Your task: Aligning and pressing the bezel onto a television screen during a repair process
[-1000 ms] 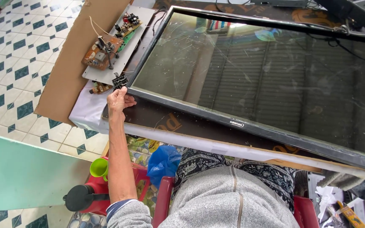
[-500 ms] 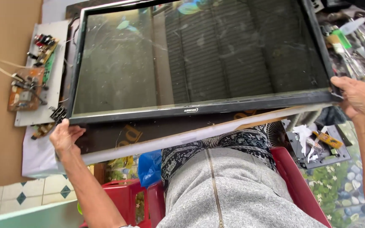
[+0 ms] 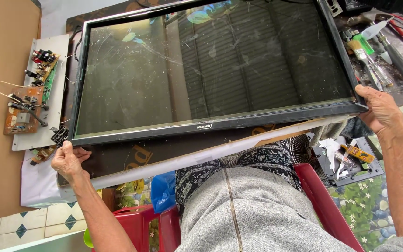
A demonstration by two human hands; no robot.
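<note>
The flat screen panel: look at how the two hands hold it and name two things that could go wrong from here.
1. The left hand and right hand grip only the near corners of the flat screen panel, so it might flex or slip.
2. The circuit boards lie close beside its left edge and could be knocked.

Grey trousers, dark patterned shirt hem, bare forearms

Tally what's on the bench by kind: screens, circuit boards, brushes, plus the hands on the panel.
Flat screen panel: 1
Circuit boards: 2, a green one and a brown one
Paintbrush: 1
Hands on the panel's corners: 2, left hand, right hand
Total: 6
</note>
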